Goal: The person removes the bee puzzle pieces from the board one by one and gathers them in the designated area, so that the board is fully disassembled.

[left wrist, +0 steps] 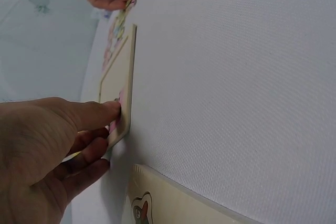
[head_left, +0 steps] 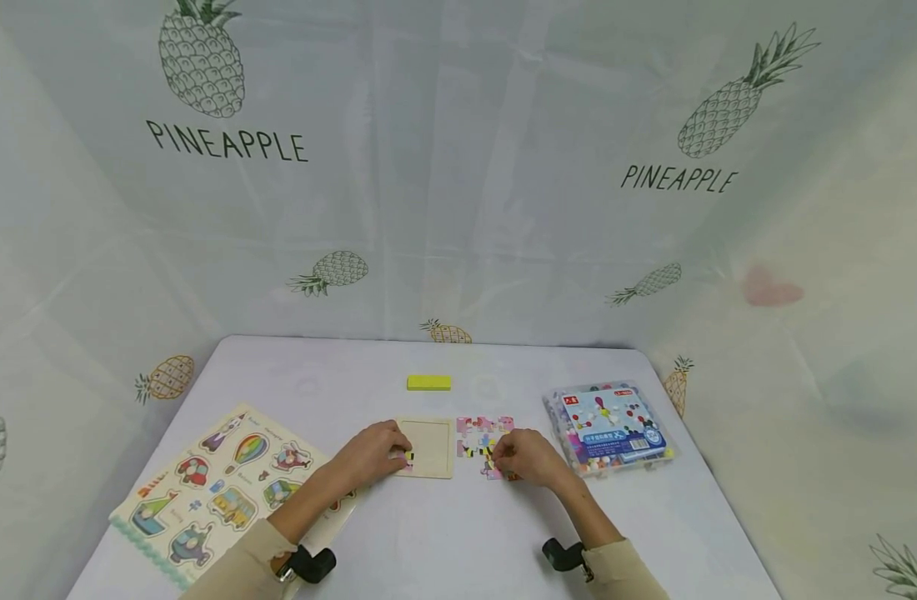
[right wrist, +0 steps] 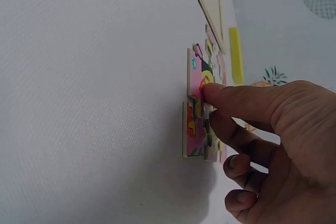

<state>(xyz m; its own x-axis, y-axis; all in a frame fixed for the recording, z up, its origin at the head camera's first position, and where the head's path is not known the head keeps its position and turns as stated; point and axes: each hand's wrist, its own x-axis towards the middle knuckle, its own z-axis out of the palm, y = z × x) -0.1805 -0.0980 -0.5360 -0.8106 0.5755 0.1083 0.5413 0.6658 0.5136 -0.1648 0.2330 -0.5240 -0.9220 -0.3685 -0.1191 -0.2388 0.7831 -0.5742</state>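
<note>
A square wooden puzzle tray point(head_left: 433, 447) lies mid-table, with a pink puzzle piece point(left wrist: 114, 124) at its near left corner. My left hand point(head_left: 376, 454) pinches that piece, thumb on its face; part of it is hidden by the fingers. Right of the tray, several joined pink and yellow jigsaw pieces point(head_left: 469, 435) lie flat in a block. At the near right of this block, my right hand point(head_left: 529, 457) pinches a pink piece with a black-and-yellow picture point(right wrist: 195, 74) between thumb and forefinger. Its other fingers are curled loosely.
A large picture board point(head_left: 233, 492) of vehicle shapes lies on the left, beneath the left forearm. A clear box of coloured beads point(head_left: 608, 427) stands at the right. Behind the tray lies a yellow block point(head_left: 428, 382). Pineapple-print cloth point(head_left: 458, 208) hangs behind the white table point(head_left: 458, 542).
</note>
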